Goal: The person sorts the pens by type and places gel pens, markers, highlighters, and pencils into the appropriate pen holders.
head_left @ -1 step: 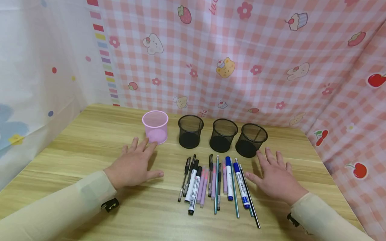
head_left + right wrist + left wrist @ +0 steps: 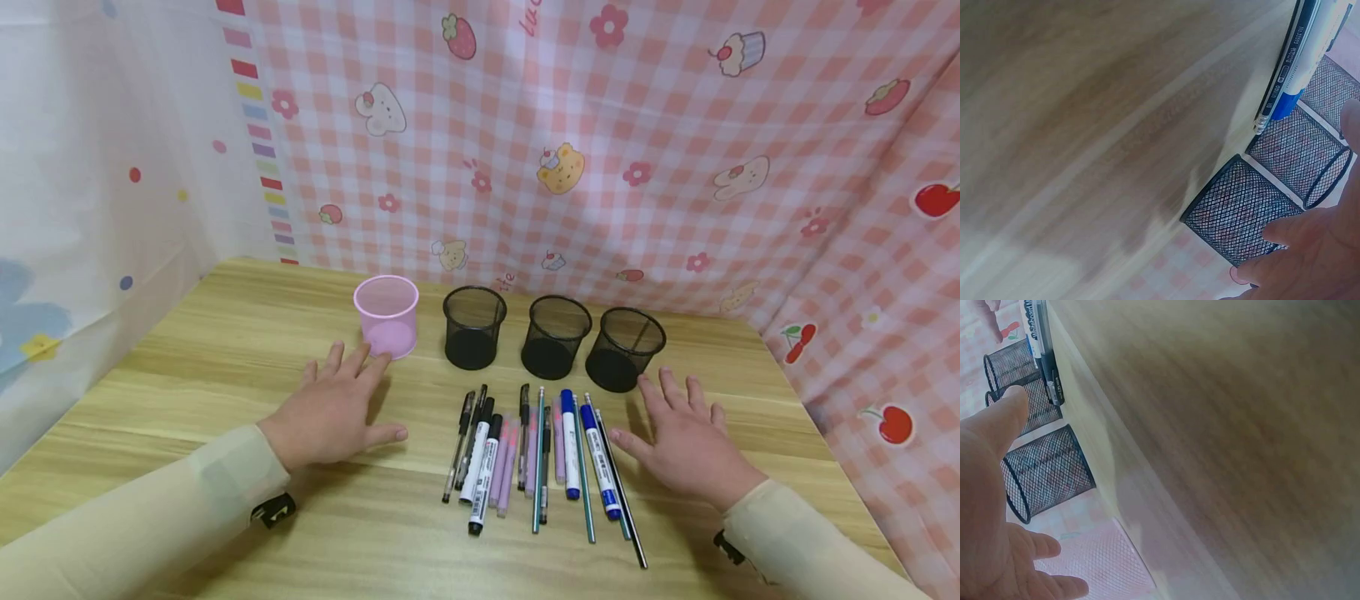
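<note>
My left hand (image 2: pixel 330 412) is spread with nothing in it, its fingertips close to the pink mesh pen cup (image 2: pixel 388 327); whether they touch it I cannot tell. On the right, my right hand (image 2: pixel 686 442) also has its fingers spread, near the rightmost black mesh pen cup (image 2: pixel 617 367). Between the hands lie black-capped markers (image 2: pixel 480 450), blue-capped markers (image 2: pixel 572 446), black gel pens (image 2: pixel 523 433), light purple pens (image 2: pixel 507 471) and pencils (image 2: pixel 585 475), side by side. In the right wrist view, a dark pencil (image 2: pixel 1285 69) lies beside a blue-capped marker (image 2: pixel 1310 59).
Two more black mesh cups, one left (image 2: pixel 471 333) and one in the middle (image 2: pixel 557 337), stand in the same row behind the pens. A pink checked cloth (image 2: pixel 510 125) hangs along the back edge of the wooden table (image 2: pixel 360 533), and more cloth closes both sides.
</note>
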Demonstrator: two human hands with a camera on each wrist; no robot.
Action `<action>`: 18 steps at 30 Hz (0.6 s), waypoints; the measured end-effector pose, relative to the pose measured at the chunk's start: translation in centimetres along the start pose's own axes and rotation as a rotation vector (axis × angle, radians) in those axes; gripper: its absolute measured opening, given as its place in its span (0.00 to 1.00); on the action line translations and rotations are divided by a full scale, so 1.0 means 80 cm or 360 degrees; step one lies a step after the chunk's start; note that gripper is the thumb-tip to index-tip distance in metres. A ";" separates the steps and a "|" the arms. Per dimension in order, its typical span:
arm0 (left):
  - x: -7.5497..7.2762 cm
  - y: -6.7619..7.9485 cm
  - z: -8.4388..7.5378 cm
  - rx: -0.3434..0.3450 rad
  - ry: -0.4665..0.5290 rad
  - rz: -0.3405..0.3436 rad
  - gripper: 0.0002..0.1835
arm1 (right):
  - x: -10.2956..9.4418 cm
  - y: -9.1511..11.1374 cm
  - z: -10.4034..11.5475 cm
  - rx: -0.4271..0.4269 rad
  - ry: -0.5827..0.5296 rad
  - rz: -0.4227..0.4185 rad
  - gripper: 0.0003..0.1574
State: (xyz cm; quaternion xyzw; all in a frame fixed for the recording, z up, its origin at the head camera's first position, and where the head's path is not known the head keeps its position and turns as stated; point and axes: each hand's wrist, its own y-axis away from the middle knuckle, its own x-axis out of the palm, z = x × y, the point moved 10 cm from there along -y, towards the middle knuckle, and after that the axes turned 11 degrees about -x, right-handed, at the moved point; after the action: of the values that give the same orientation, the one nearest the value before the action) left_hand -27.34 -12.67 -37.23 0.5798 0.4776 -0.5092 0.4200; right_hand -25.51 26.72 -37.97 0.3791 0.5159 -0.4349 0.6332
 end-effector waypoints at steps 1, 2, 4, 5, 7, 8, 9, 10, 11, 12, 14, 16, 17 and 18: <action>0.000 0.000 0.000 -0.0001 0.0000 0.0000 0.59 | 0.000 0.000 0.000 0.0000 0.0000 -0.0002 0.65; 0.001 0.000 0.000 -0.0001 -0.0001 0.0000 0.59 | 0.000 0.000 0.001 0.0000 0.0000 -0.0003 0.65; 0.001 0.001 0.000 -0.0002 0.0003 0.0002 0.59 | -0.001 0.000 0.002 -0.0001 0.0003 -0.0005 0.64; 0.001 0.001 0.001 -0.0001 0.0005 0.0003 0.59 | -0.001 0.000 0.003 -0.0003 0.0004 -0.0007 0.64; 0.001 0.001 0.002 -0.0004 0.0016 0.0003 0.60 | -0.003 -0.001 0.004 -0.0005 0.0005 -0.0012 0.63; 0.000 0.001 0.002 -0.0005 0.0024 0.0001 0.60 | -0.004 -0.001 0.005 -0.0006 0.0005 -0.0015 0.63; -0.001 0.000 0.003 -0.0003 0.0034 -0.0004 0.60 | -0.004 -0.001 0.006 -0.0007 0.0005 -0.0018 0.63; -0.003 -0.001 0.003 0.0002 0.0039 -0.0016 0.60 | -0.005 -0.002 0.006 -0.0007 0.0004 -0.0021 0.62; -0.005 -0.002 0.003 0.0008 0.0052 -0.0030 0.59 | -0.005 -0.002 0.007 -0.0006 0.0001 -0.0023 0.62; -0.008 -0.003 0.003 0.0015 0.0068 -0.0047 0.59 | -0.006 -0.002 0.007 -0.0006 -0.0002 -0.0026 0.62; -0.016 -0.005 0.002 0.0047 0.0113 -0.0107 0.56 | -0.007 -0.002 0.007 -0.0003 -0.0012 -0.0030 0.62; -0.029 -0.007 -0.001 0.0102 0.0177 -0.0212 0.52 | -0.008 -0.003 0.007 -0.0004 -0.0022 -0.0042 0.61; -0.036 -0.007 -0.001 0.0131 0.0220 -0.0273 0.50 | -0.009 -0.004 0.007 -0.0006 -0.0027 -0.0047 0.61; -0.044 -0.008 -0.002 0.0167 0.0263 -0.0345 0.48 | -0.010 -0.004 0.007 -0.0009 -0.0032 -0.0055 0.60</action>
State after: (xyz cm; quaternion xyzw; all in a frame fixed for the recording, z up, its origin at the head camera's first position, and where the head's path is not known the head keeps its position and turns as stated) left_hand -28.03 -12.82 -33.72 0.5859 0.5430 -0.5265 0.2909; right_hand -25.72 26.21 -37.08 0.3640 0.5174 -0.4480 0.6318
